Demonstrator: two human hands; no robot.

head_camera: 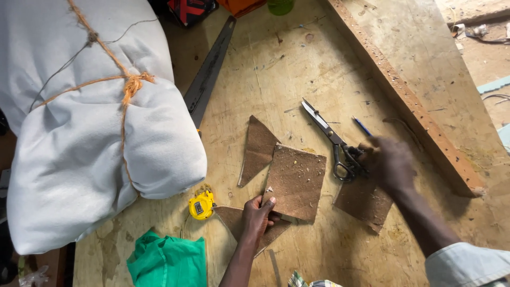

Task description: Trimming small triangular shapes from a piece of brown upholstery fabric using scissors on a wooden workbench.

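1. Left hand (257,217) fingers (268,202) pinch the near edge of a brown square piece (296,180); right hand (388,162), blurred, closes on the scissors (334,141) handles.
2. Three more brown pieces already lie cut on the surface (297,79); the square is uncut; a yellow tape measure (202,204) sits near.

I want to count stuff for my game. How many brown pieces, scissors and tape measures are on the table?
Brown pieces: 4
Scissors: 1
Yellow tape measure: 1
Total: 6
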